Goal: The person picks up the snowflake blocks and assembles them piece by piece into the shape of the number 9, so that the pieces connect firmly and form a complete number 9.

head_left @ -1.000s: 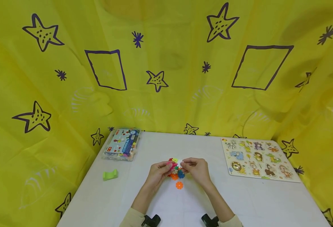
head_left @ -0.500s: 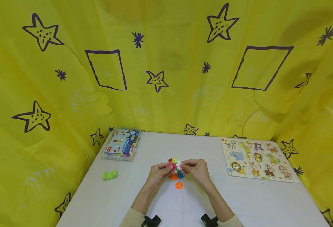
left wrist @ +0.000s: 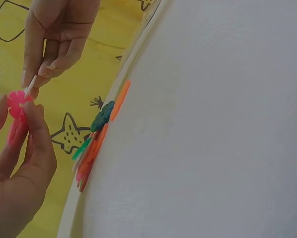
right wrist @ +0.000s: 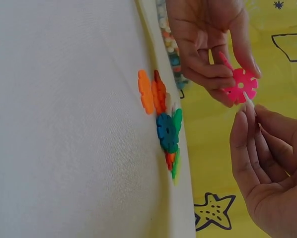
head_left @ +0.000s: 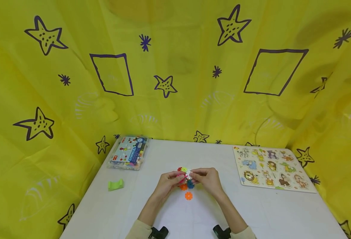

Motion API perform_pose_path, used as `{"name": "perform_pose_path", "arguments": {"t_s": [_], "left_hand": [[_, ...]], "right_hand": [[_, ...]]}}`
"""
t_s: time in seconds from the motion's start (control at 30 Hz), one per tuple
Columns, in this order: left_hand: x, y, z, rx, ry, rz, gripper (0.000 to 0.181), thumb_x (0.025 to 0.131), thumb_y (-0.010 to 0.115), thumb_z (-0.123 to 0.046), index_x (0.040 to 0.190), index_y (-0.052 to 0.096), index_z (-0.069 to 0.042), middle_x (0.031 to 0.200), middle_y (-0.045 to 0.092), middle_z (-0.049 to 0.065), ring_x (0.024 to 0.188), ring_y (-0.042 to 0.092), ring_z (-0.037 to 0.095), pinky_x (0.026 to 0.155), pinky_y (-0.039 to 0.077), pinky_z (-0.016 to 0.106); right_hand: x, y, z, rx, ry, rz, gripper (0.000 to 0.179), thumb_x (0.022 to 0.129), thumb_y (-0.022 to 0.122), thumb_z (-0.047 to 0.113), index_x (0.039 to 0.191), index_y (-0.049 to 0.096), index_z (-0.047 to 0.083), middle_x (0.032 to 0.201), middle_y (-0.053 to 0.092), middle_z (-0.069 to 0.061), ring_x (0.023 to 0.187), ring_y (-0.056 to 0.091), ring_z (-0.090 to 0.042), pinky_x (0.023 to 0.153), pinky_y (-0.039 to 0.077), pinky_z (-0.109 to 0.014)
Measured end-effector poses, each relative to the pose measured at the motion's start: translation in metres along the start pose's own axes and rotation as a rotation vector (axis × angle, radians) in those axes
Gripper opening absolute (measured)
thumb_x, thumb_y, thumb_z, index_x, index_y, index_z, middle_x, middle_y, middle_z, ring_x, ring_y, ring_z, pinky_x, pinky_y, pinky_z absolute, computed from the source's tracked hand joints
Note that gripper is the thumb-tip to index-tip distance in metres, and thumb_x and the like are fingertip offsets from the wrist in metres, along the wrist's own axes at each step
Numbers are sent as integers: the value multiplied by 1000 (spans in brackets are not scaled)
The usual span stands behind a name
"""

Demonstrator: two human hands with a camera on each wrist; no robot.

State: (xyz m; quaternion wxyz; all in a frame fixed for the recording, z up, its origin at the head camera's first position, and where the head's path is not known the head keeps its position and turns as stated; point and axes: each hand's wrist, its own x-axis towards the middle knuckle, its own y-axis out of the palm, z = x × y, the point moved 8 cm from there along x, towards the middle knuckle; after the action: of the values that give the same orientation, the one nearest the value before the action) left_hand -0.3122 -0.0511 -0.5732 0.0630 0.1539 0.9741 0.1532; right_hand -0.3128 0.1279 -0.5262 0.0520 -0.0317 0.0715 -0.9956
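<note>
My left hand [head_left: 167, 184] pinches a pink interlocking disc [right wrist: 248, 81] with notches round its rim. Behind it in the same fingers is a second pink disc [left wrist: 13, 134], partly hidden. Between thumb and fingertips my right hand [head_left: 209, 180] pinches a white interlocking disc [right wrist: 249, 103], seen edge-on in both wrist views. Its edge meets the pink disc's rim at a notch. On the table below the hands lies a loose heap of discs, among them a dark blue disc [right wrist: 167, 131], a green disc [right wrist: 177, 120] and an orange disc [head_left: 188, 196] nearest me.
A clear plastic box [head_left: 128, 152] of small coloured pieces stands at the back left of the white table [head_left: 271, 212]. In front of it lies a light green block [head_left: 116, 185]. A wooden animal puzzle board [head_left: 272, 169] lies at the right. A yellow curtain [head_left: 175, 113] hangs behind.
My right hand has come slightly down and left, bringing the white disc against the pink one. The left hand has barely shifted, and the heap stays where it was.
</note>
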Motion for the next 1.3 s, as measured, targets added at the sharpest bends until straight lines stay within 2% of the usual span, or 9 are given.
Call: {"name": "perform_pose_path", "arguments": {"t_s": [0.13,0.27,0.37,0.53,0.63,0.87,1.07,1.13,1.3], "left_hand": [[0,-2,-1,-9,7,-11,39,100,72,-18,125,67,13,113,72,9,95,71,17,90,58,29],[0,-4,-1,-47,4,-8,38,103,67,-15,127,65,14,113,71,7,95,70,15,87,57,28],[1,-4,0,-86,-1,4,37,106,61,-10,131,60,17,112,70,7,94,70,13,87,57,27],[1,-1,0,-134,3,28,40,108,54,-3,135,49,25,106,70,8,94,71,12,89,58,25],[1,2,1,-152,-13,40,40,108,50,-1,138,45,25,106,69,9,96,70,13,91,57,25],[0,3,3,-225,-39,65,39,111,41,-1,139,42,25,112,62,11,101,65,16,95,55,25],[0,1,2,-253,-24,39,23,110,46,-3,120,61,12,105,65,9,97,65,17,92,55,26],[0,0,2,-250,-25,23,17,108,48,-1,115,62,7,102,65,8,95,66,16,90,56,25],[1,-1,1,-247,-33,1,13,107,51,0,115,60,6,101,65,8,93,65,15,88,56,25]], "right_hand": [[0,-2,0,-66,-30,-21,13,97,74,5,102,79,-5,83,76,-16,71,76,-30,67,63,-37],[-3,-1,-4,-331,-54,-28,9,95,77,8,100,80,2,87,76,-7,71,72,-18,62,59,-28],[-6,6,-10,-544,-71,33,15,90,83,12,104,81,7,94,74,-2,74,65,-11,62,54,-25],[-11,20,-11,-690,-160,130,22,84,86,8,105,81,7,92,64,-4,75,58,-12,67,52,-29],[-11,22,-9,-713,-177,123,20,82,87,6,101,80,6,87,63,-3,74,58,-12,67,52,-32],[-10,15,-13,-679,-128,81,18,80,90,6,94,79,9,84,73,2,74,63,-9,68,55,-30],[-7,7,-9,-596,-126,47,14,80,89,6,86,78,12,73,70,6,66,63,-8,62,54,-27],[-5,3,-8,-585,-123,20,13,81,88,6,84,78,14,73,70,8,65,63,-7,62,53,-26],[-3,-2,-1,-545,-130,-26,11,85,87,8,83,79,16,74,71,11,66,62,-6,62,52,-25]]}}
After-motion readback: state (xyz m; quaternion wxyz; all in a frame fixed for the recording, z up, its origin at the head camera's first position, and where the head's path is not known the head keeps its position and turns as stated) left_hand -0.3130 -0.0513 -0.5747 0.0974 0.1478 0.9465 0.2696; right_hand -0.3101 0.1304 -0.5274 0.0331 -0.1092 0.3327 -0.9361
